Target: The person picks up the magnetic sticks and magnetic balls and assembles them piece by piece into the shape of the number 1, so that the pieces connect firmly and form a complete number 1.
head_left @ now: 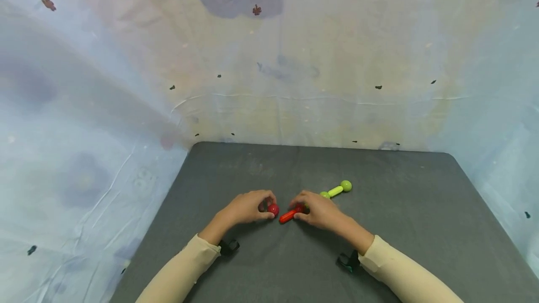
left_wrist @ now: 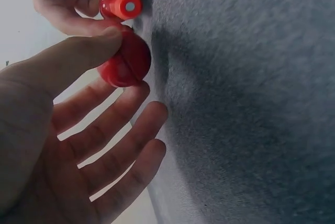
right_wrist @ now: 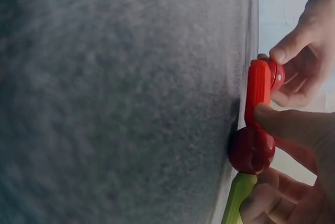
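My left hand [head_left: 249, 207] pinches a red ball [left_wrist: 131, 59] between thumb and fingertips, with the other fingers spread. Just to the right, my right hand [head_left: 319, 210] grips an orange-red ridged rod [right_wrist: 257, 90] near a second red ball [right_wrist: 252, 149] at the rod's inner end. From that ball a green rod [right_wrist: 239, 198] runs on, partly hidden by the fingers. Beyond the hand, a light green rod [head_left: 335, 191] joins a green ball [head_left: 324, 195] to a farther green ball [head_left: 346, 185]. In the head view, the orange-red rod's free end points at the left hand's ball, a small gap between them.
Everything lies low on a dark grey table [head_left: 379, 228] with rounded far corners. A patterned pale cloth [head_left: 316, 120] hangs behind and along the sides. Black straps [head_left: 229, 247] sit at both wrists, below cream sleeves [head_left: 185, 265].
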`<action>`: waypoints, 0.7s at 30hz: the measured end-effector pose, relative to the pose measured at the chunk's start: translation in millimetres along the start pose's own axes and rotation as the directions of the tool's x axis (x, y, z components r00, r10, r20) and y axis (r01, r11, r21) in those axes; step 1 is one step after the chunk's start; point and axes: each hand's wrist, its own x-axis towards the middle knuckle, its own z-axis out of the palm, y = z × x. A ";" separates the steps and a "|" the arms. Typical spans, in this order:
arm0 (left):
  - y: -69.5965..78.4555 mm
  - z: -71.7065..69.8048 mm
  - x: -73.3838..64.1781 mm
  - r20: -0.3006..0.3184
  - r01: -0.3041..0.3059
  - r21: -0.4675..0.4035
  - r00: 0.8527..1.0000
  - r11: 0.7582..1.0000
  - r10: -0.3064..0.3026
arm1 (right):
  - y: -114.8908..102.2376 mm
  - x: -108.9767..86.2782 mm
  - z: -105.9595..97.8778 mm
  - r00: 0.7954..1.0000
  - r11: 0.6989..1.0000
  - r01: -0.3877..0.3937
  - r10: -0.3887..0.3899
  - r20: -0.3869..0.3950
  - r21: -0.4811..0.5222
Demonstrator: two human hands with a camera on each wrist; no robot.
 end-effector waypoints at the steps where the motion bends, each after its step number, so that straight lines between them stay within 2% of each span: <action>1: 0.2 0.8 -1.5 0.008 0.000 -0.002 1.000 1.000 0.000 | 0.0 0.2 0.4 1.000 1.000 -0.003 0.003 0.000 -0.001; 7: 1.2 4.0 -8.3 0.036 0.000 -0.007 0.999 1.000 0.000 | 1.2 1.4 2.8 1.000 1.000 -0.009 0.009 -0.003 -0.007; 13: 6.7 4.1 -14.0 0.043 -0.043 -0.023 0.998 0.999 0.044 | 2.3 1.7 3.1 1.000 1.000 -0.004 0.004 -0.001 0.001; 21: 10.0 9.0 -14.5 0.045 -0.063 -0.020 0.997 0.998 0.063 | 2.1 1.8 3.1 1.000 1.000 0.010 -0.010 -0.002 0.006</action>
